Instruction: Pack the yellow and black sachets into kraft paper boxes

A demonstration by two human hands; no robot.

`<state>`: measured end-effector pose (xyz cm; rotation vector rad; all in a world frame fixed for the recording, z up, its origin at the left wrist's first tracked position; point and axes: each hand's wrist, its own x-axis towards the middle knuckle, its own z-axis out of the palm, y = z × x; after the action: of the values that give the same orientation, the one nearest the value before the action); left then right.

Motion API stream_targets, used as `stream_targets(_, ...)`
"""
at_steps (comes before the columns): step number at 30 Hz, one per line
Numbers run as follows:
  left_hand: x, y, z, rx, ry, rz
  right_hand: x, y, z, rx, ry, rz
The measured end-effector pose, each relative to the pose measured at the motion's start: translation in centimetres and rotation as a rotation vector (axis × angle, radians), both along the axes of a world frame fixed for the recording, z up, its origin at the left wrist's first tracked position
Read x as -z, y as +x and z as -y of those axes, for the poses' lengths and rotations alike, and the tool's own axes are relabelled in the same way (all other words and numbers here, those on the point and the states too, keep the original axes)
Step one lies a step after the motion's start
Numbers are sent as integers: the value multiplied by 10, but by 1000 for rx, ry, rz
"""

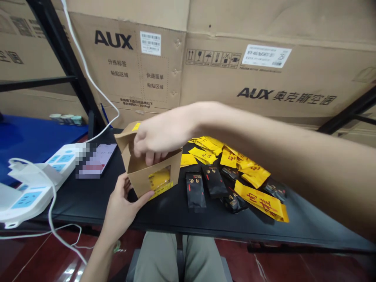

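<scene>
A small brown cardboard box (138, 182) with a clear window stands tilted on the black table, its top flaps raised. Through the window a yellow packet (160, 178) shows. My left hand (125, 199) grips the box's lower left corner, thumb along the front. From above, my right hand (160, 137) reaches into the opening with bent fingers; what they hold, if anything, is hidden. Right of the box lie black packets (196, 192) and several yellow packets (205, 154), some overlapping. One larger-looking yellow packet (261, 199) lies closest to the right front.
A white power strip (35, 192) with plugs and cables lies on the left, beside a phone (102, 156). Large AUX cartons (214, 86) stand behind the black table (173, 217). Black metal posts (61, 51) rise at the left. A blue surface (26, 133) holds small cups.
</scene>
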<state>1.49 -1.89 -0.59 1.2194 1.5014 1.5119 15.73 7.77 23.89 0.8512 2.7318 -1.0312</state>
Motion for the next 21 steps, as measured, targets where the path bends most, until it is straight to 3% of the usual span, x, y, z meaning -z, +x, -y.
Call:
stream_targets(4,1,0,1,-1,-21,16,-33,60,2,93,73,-154)
stream_targets(7,1,0,1,-12,-41,26,-25,109,-21,292,262,-128)
stream_targets(9,1,0,1,-15,-45,35,-3,142,-43,415,402,67)
stream_targets(12,1,1,0,-20,-53,53,44,189,-68,562,590,444)
stream_targets(14,1,1,0,-29,-59,54,77,217,-75,651,621,574)
stream_targets(17,0,1,1,-37,-66,49,117,251,-73,606,542,569)
stream_targets(21,-4,2,2,-48,-87,50,142,283,-62,573,627,414)
